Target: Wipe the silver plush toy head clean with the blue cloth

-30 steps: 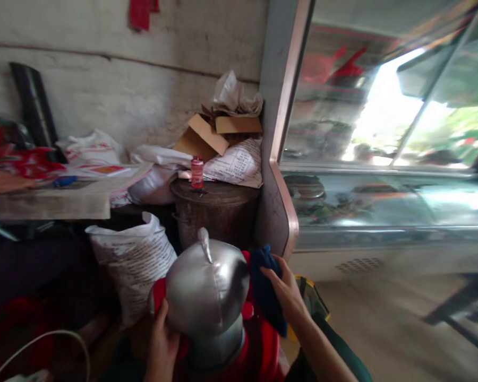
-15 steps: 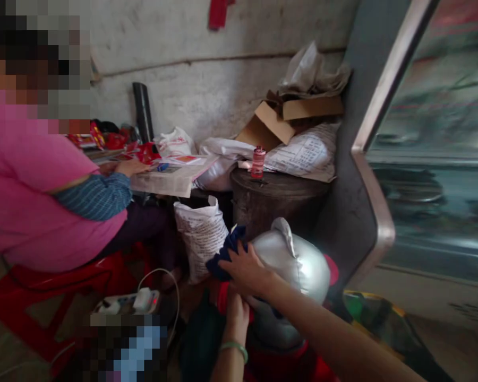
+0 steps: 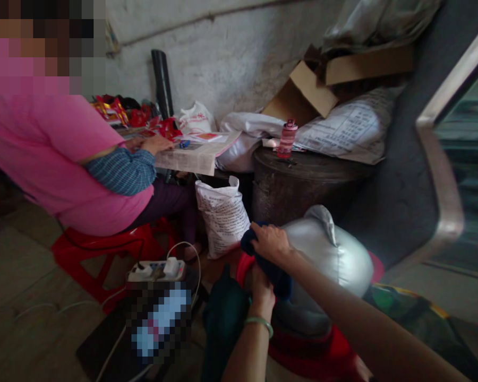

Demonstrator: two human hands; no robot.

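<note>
A shiny silver stuffed head with a crest [image 3: 326, 252] sits on a red body [image 3: 314, 345] low in the middle of the view. My right hand [image 3: 273, 243] is closed on a dark blue cloth [image 3: 269, 265] and presses it against the left side of the silver head. My left hand [image 3: 263, 297], with a green bangle on the wrist, grips the figure just below the cloth; its fingers are partly hidden.
A person in a pink top sits on a red stool [image 3: 103, 249] at a low table with papers [image 3: 195, 154]. A white sack [image 3: 223, 217], a dark drum [image 3: 302, 185] with a red bottle [image 3: 287, 139], a power strip [image 3: 155, 270] and a glass display case [image 3: 458, 175] surround me.
The view has swung left and down, bringing the seated person into sight. My right hand has moved the blue cloth from the right side of the silver head across to its left side.
</note>
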